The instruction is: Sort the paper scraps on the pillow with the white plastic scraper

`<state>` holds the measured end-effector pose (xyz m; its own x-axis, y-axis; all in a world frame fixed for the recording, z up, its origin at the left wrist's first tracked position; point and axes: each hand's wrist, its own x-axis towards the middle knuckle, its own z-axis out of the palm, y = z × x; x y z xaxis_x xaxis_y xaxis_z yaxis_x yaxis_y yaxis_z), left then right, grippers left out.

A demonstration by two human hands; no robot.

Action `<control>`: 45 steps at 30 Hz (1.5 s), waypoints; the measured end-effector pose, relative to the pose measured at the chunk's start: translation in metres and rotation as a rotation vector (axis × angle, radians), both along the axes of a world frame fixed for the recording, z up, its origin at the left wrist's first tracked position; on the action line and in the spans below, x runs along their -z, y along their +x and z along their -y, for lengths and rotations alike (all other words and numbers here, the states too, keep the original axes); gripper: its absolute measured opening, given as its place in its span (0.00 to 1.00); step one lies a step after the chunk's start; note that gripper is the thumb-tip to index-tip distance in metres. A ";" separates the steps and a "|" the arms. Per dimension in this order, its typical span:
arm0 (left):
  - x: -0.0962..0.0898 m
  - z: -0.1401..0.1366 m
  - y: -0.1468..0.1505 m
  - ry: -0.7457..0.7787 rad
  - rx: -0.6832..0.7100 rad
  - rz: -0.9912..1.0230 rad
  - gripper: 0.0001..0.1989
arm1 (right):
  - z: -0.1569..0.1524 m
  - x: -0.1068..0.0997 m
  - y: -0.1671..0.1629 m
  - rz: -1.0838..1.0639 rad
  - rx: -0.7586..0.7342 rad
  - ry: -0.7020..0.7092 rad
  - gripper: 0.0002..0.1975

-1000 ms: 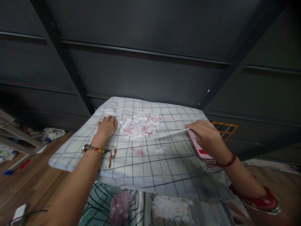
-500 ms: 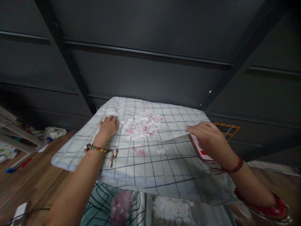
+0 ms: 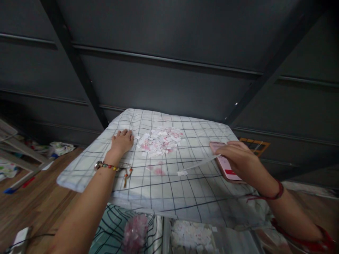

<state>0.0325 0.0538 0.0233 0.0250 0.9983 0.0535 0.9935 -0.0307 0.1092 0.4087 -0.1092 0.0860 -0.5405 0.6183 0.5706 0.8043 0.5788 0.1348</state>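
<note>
My left hand (image 3: 122,141) lies flat on the checked cloth, fingers stretched out, just left of a pile of small white and pink paper-like pieces (image 3: 160,141). My right hand (image 3: 235,158) is closed on one end of a thin, whitish strip (image 3: 201,163), whose exact kind I cannot make out. The strip slants down to the left, and its far tip meets a few loose white pieces (image 3: 182,173). Under my right hand rests a phone (image 3: 227,169) with a lit pink screen, partly hidden by the fingers. A pinkish patch of clear pieces (image 3: 158,170) lies below the pile.
The white checked cloth (image 3: 148,192) covers a table against a dark panelled wall (image 3: 164,84). Below its front edge are a box of white pieces (image 3: 192,234) and a pink plastic bundle (image 3: 135,231). A wooden frame (image 3: 255,145) stands behind the right side.
My right hand has moved slightly right and down with the strip, uncovering more of the phone. The strip's tip has come down onto the loose white pieces. My left hand stays put.
</note>
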 end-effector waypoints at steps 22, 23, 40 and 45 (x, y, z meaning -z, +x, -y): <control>-0.002 0.003 0.001 0.005 0.010 -0.003 0.26 | -0.005 -0.022 -0.087 0.153 0.037 0.083 0.16; -0.002 0.003 0.001 0.008 0.010 -0.003 0.26 | -0.006 -0.022 -0.090 0.148 0.042 0.103 0.16; -0.003 0.004 0.001 -0.034 0.001 0.020 0.26 | -0.010 -0.020 -0.094 0.208 0.096 0.127 0.15; -0.004 0.005 0.001 -0.032 -0.005 0.015 0.26 | -0.005 -0.020 -0.091 0.162 0.047 0.128 0.16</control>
<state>0.0339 0.0487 0.0277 0.0195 0.9996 0.0224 0.9919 -0.0221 0.1254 0.3180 -0.1044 0.1065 -0.6037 0.5734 0.5539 0.7919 0.5110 0.3343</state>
